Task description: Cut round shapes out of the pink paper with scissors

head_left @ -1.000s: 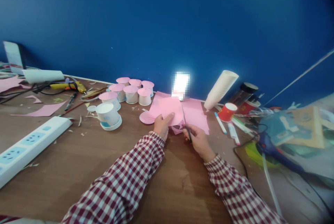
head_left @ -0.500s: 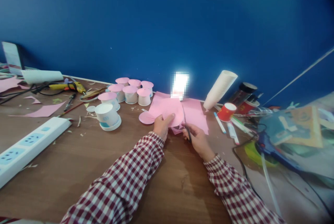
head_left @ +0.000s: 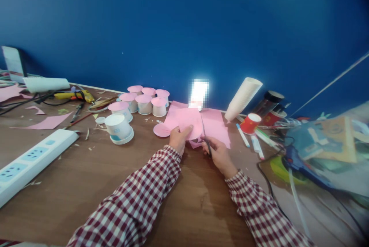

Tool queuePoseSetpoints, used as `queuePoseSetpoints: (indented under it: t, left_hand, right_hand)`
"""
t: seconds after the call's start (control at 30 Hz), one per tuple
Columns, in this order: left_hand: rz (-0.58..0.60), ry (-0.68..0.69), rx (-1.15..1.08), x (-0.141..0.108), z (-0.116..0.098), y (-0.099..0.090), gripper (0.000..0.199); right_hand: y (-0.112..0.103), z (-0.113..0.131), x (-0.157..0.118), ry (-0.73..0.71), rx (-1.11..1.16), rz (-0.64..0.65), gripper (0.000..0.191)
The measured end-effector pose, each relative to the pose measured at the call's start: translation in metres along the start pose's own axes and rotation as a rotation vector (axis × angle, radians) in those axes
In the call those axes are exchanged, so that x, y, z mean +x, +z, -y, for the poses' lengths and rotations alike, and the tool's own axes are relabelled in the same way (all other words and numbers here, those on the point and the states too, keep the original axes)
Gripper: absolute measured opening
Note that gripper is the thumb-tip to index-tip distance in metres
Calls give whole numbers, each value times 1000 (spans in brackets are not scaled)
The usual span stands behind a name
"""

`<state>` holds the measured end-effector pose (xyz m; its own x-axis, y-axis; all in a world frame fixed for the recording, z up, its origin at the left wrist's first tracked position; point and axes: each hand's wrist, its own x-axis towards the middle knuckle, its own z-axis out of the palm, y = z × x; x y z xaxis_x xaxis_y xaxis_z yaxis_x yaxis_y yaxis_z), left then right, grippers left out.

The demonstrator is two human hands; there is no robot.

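My left hand (head_left: 179, 139) pinches a piece of pink paper (head_left: 190, 121), its thumb lying on top. In my right hand (head_left: 217, 153) are dark-handled scissors (head_left: 205, 133), whose blades point up and away along the right edge of that piece. Beneath and behind it lie more pink sheets (head_left: 216, 122) on the table. A round pink disc (head_left: 161, 130) rests just left of my left hand. Farther left stand several small white cups with pink tops (head_left: 144, 99) and an uncovered white cup (head_left: 117, 125) on a white lid.
A lit, pixelated screen (head_left: 198, 92) leans on the blue wall. To the right are stacked paper cups (head_left: 243, 99), a red cup (head_left: 250, 123), markers (head_left: 243, 135) and a blue glue gun (head_left: 305, 168). At left lie a power strip (head_left: 37, 158) and a yellow glue gun (head_left: 75, 95).
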<state>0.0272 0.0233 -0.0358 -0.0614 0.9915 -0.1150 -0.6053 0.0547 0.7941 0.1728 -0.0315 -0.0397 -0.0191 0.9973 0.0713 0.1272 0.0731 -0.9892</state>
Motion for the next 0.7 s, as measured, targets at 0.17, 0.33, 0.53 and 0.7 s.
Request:
queuePoseSetpoints:
  t: [0.17,0.33,0.53,0.7]
  left_hand:
    - [-7,2,1,0,0,0,38]
    - [-3,2,-1,0,0,0,37]
    - [-11,4,2,-1,-3,1,36]
    - [-6,17,0,0,-4,0,38]
  right_hand:
    - [0,4,-1,9,-18,-2,43]
    - [0,3,0,5,-28,-1,44]
    - [0,3,0,7,-14,7,43]
    - [0,2,-1,-19,-51,9,42]
